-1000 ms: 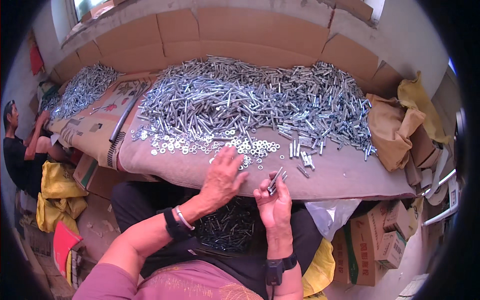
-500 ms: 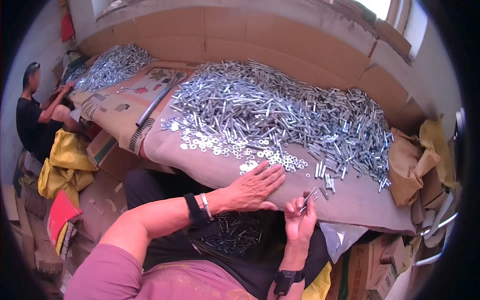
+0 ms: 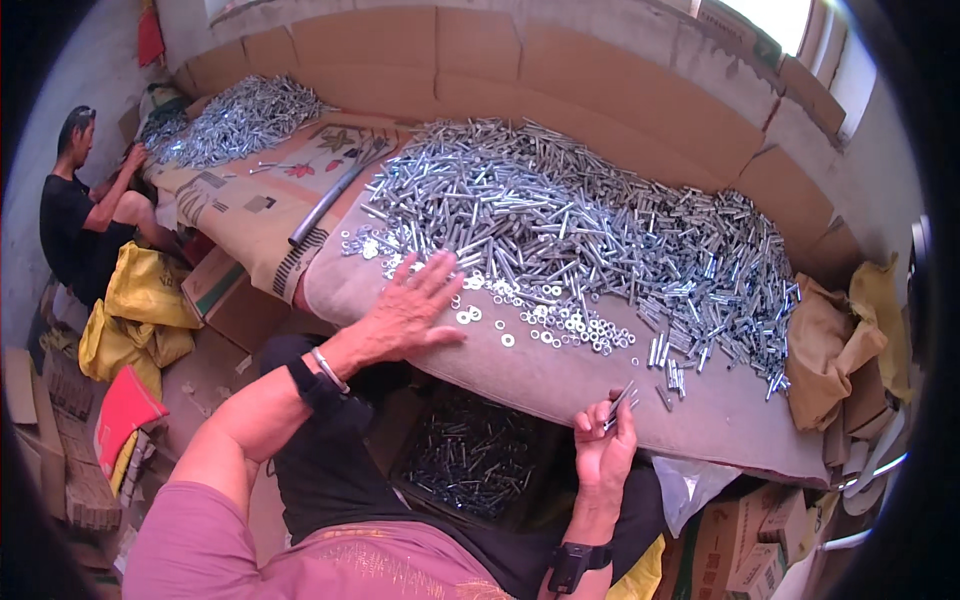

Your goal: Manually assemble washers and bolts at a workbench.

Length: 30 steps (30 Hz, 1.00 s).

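Note:
My left hand [image 3: 405, 305] lies flat with fingers spread, over the left part of the scattered washers [image 3: 580, 325] on the padded grey-brown surface. Its fingertips are close to the pile of silvery metal rods [image 3: 520, 205]. Near the front edge, my right hand [image 3: 603, 450] is closed on a few slender metal bolts [image 3: 622, 396], which poke up between thumb and fingers. Short loose metal pieces [image 3: 668, 375] lie just beyond it. Between my legs, a dark bin [image 3: 405, 478] holds many bolts.
A dark metal bar [image 3: 335, 200] rests on the patterned cloth at left, beside a second metal pile [image 3: 245, 120]. A person [image 3: 85, 215] sits at far left near yellow sacks [image 3: 150, 290]. Tan sacks [image 3: 825, 345] and cardboard boxes [image 3: 725, 530] stand at right.
My left hand has moved left along the padded surface from beside the middle washers, its fingers now more spread. My right hand stays closed on the bolts. The view has shifted slightly.

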Each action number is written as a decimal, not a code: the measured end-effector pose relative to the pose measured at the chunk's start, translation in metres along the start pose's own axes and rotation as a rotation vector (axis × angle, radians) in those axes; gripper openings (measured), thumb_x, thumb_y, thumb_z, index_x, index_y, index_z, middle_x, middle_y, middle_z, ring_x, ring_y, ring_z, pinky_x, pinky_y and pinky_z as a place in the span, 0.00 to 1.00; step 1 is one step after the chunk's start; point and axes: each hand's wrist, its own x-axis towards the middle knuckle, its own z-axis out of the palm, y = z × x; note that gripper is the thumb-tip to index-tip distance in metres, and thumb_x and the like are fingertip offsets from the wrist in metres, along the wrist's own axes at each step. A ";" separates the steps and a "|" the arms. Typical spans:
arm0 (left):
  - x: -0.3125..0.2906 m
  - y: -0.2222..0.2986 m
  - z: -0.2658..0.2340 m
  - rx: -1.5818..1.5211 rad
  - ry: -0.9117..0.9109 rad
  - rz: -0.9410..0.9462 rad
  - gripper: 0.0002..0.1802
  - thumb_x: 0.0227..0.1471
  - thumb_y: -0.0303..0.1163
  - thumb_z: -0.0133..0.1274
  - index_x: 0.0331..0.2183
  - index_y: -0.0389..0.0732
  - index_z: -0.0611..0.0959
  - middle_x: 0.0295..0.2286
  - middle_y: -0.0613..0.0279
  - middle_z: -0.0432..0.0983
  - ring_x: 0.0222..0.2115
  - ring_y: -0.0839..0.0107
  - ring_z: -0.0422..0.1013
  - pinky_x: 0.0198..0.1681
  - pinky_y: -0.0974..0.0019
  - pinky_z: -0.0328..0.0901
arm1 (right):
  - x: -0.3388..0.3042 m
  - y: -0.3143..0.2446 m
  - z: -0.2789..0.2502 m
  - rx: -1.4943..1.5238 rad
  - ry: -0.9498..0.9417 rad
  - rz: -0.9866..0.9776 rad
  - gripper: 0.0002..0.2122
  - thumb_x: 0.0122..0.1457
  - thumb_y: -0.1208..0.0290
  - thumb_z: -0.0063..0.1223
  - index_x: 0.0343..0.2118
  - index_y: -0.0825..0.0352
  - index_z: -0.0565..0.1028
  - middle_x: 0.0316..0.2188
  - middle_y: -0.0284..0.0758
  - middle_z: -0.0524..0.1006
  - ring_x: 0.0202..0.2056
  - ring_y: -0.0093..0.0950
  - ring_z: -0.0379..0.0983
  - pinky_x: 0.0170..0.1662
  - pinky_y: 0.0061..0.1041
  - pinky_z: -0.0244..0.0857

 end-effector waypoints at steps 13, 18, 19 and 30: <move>-0.012 -0.080 0.015 -0.210 0.108 -0.607 0.38 0.55 0.58 0.34 0.58 0.40 0.57 0.58 0.42 0.45 0.60 0.50 0.41 0.62 0.54 0.36 | -0.002 -0.003 -0.002 0.014 -0.004 0.025 0.09 0.62 0.65 0.42 0.36 0.66 0.68 0.15 0.30 0.64 0.18 0.19 0.55 0.26 0.22 0.53; -0.028 -0.021 -0.002 -0.277 0.512 -0.364 0.22 0.51 0.36 0.50 0.45 0.33 0.73 0.50 0.42 0.60 0.53 0.46 0.55 0.57 0.53 0.48 | -0.008 -0.009 -0.004 0.016 0.008 0.021 0.10 0.62 0.66 0.40 0.38 0.67 0.68 0.16 0.30 0.64 0.18 0.19 0.55 0.26 0.22 0.53; -0.028 -0.004 -0.008 -0.282 0.508 -0.350 0.22 0.51 0.36 0.50 0.45 0.33 0.73 0.50 0.42 0.60 0.53 0.46 0.55 0.57 0.53 0.48 | -0.010 -0.010 -0.004 0.015 -0.002 0.027 0.10 0.62 0.66 0.41 0.38 0.67 0.68 0.16 0.30 0.64 0.18 0.19 0.55 0.26 0.22 0.53; 0.008 0.090 0.009 -0.423 0.327 -0.337 0.24 0.48 0.35 0.53 0.46 0.33 0.72 0.50 0.40 0.60 0.53 0.47 0.56 0.57 0.54 0.50 | -0.012 -0.012 0.000 0.018 -0.002 0.017 0.10 0.61 0.66 0.43 0.38 0.68 0.69 0.18 0.31 0.67 0.18 0.19 0.57 0.27 0.22 0.55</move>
